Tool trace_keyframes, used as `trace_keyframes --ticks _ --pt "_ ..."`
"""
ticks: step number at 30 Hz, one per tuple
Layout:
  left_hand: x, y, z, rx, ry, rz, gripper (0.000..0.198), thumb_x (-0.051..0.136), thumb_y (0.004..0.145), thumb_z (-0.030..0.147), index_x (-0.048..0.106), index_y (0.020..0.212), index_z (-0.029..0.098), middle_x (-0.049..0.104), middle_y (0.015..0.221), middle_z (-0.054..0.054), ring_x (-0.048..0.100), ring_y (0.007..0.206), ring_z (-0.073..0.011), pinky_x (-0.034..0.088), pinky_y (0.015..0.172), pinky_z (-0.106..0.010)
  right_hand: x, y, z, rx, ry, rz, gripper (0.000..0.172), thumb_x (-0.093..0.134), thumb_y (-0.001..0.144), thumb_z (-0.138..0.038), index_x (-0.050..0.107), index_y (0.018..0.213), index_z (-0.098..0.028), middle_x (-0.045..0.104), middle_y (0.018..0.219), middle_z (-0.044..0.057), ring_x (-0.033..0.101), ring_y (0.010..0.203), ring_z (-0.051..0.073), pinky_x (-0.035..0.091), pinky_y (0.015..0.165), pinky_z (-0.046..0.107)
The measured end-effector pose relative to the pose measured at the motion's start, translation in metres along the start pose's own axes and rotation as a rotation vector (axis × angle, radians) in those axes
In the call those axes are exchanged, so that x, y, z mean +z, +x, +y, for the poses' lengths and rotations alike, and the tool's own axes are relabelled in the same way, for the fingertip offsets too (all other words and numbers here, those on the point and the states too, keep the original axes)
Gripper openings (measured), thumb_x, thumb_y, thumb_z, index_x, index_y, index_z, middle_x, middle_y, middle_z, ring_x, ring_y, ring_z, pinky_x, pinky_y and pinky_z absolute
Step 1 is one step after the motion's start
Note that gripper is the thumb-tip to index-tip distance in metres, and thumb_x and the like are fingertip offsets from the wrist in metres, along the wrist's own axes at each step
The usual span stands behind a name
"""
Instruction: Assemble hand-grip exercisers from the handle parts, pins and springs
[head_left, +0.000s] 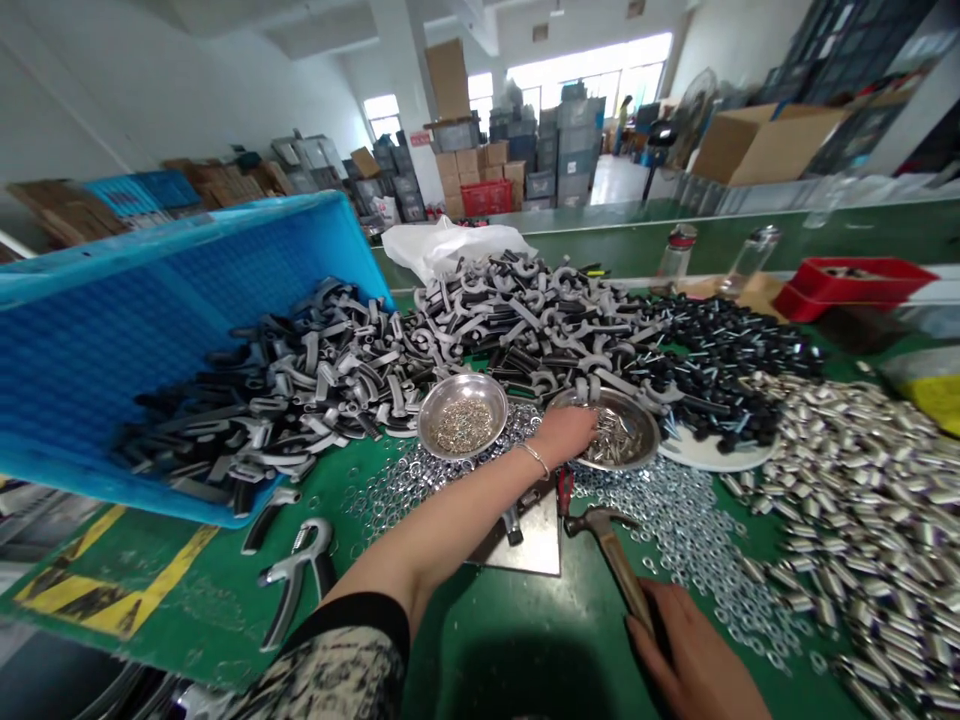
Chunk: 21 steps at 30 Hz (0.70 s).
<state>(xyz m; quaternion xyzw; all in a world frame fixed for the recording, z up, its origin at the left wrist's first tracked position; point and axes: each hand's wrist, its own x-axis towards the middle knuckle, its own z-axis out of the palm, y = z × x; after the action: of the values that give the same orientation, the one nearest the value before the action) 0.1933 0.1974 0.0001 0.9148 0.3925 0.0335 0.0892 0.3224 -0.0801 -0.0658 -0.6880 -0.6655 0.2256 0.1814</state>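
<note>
My left hand (568,434) reaches over the left rim of a round metal bowl (646,432) of small metal pins (619,438). Its fingertips are at the pins, closed together, and whatever they pinch is too small to make out. At the lower right my right hand (694,650) is wrapped round the wooden handle of a hammer (619,560), whose head lies toward the metal plate (541,545). Another metal bowl (463,418) with tiny parts is left of my left hand. A red-handled tool (565,492) lies between the plate and the hammer head.
A blue crate (187,260) spills grey-black handles on the left. More handles (517,310) are heaped behind the bowls. Loose rings (675,520), black knobs (727,350) and metal cylinders (870,480) cover the right. A clamp-like part (300,575) lies at the left front.
</note>
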Motion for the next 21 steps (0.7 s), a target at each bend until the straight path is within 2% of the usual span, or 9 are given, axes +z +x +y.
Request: trace_keyframes --ticks 3,6,9,11,12,14,16,18,21 --pt "-0.011 -0.006 0.000 -0.026 -0.030 0.076 0.033 0.039 0.102 0.032 0.065 0.111 0.015 0.072 0.106 -0.012 0.068 0.096 -0.0240 0.050 0.081 -0.033 0.000 0.005 -0.005 0.063 0.016 -0.041 0.035 0.044 0.096 -0.046 0.052 0.121 -0.022 0.065 0.115 0.012 0.068 0.100 0.027 0.053 0.090 0.044" --pt "-0.025 -0.035 0.001 -0.017 -0.075 0.169 0.032 0.038 0.103 0.032 0.064 0.111 0.014 0.072 0.107 -0.012 0.067 0.097 -0.0226 0.048 0.084 -0.034 -0.008 0.006 -0.008 0.065 0.034 0.011 0.038 0.044 0.095 -0.049 0.054 0.120 -0.022 0.064 0.118 0.013 0.065 0.108 0.029 0.050 0.094 0.048" --pt "-0.030 -0.094 0.017 0.164 -0.135 0.192 0.029 0.041 0.102 0.030 0.066 0.102 0.016 0.073 0.096 -0.009 0.067 0.092 -0.0215 0.046 0.088 -0.038 -0.024 0.010 -0.022 0.062 0.111 0.158 0.040 0.043 0.094 -0.052 0.059 0.114 -0.022 0.064 0.116 0.013 0.061 0.112 0.031 0.048 0.098 0.047" --pt "-0.025 -0.142 0.035 0.322 -0.222 0.090 0.027 0.044 0.101 0.031 0.068 0.098 0.017 0.073 0.089 -0.007 0.067 0.086 -0.0207 0.047 0.087 -0.038 -0.031 0.018 -0.040 0.095 0.234 0.116 0.037 0.039 0.097 -0.053 0.060 0.106 -0.024 0.068 0.105 0.010 0.065 0.100 0.027 0.051 0.089 0.041" --pt "-0.022 -0.164 0.043 0.324 -0.321 0.058 0.025 0.047 0.100 0.032 0.068 0.099 0.019 0.074 0.090 -0.006 0.068 0.085 -0.0196 0.048 0.085 -0.037 -0.031 0.022 -0.050 0.093 0.314 0.033 0.036 0.037 0.098 -0.052 0.060 0.101 -0.025 0.069 0.098 0.008 0.066 0.092 0.025 0.053 0.083 0.037" --pt "-0.016 -0.201 0.050 0.172 -0.631 0.035 0.024 0.051 0.099 0.036 0.069 0.098 0.020 0.075 0.087 -0.004 0.068 0.076 -0.0159 0.050 0.075 -0.030 -0.025 0.030 -0.067 0.035 0.462 -0.184 0.038 0.035 0.099 -0.053 0.060 0.091 -0.025 0.069 0.084 0.005 0.066 0.080 0.022 0.053 0.074 0.032" --pt "-0.017 -0.223 0.040 -0.084 -0.935 0.085 0.026 0.050 0.099 0.039 0.067 0.099 0.019 0.074 0.083 -0.003 0.064 0.064 -0.0124 0.048 0.062 -0.024 -0.016 0.033 -0.076 -0.037 0.503 -0.324 0.038 0.036 0.099 -0.051 0.060 0.086 -0.025 0.068 0.079 0.003 0.065 0.077 0.021 0.053 0.073 0.031" --pt "-0.022 -0.233 0.016 -0.282 -1.044 0.187 0.026 0.048 0.099 0.037 0.065 0.101 0.018 0.073 0.083 -0.002 0.061 0.059 -0.0110 0.047 0.058 -0.023 -0.011 0.032 -0.076 -0.052 0.425 -0.277 0.034 0.041 0.098 -0.050 0.061 0.089 -0.024 0.069 0.085 0.004 0.065 0.083 0.022 0.052 0.080 0.033" --pt "-0.031 -0.235 -0.016 -0.371 -0.832 0.276 0.018 0.052 0.096 0.030 0.067 0.095 0.018 0.072 0.088 -0.003 0.063 0.072 -0.0141 0.048 0.070 -0.027 -0.018 0.029 -0.072 0.009 0.316 -0.101 0.030 0.048 0.095 -0.051 0.061 0.096 -0.024 0.069 0.093 0.006 0.065 0.087 0.024 0.051 0.082 0.035"
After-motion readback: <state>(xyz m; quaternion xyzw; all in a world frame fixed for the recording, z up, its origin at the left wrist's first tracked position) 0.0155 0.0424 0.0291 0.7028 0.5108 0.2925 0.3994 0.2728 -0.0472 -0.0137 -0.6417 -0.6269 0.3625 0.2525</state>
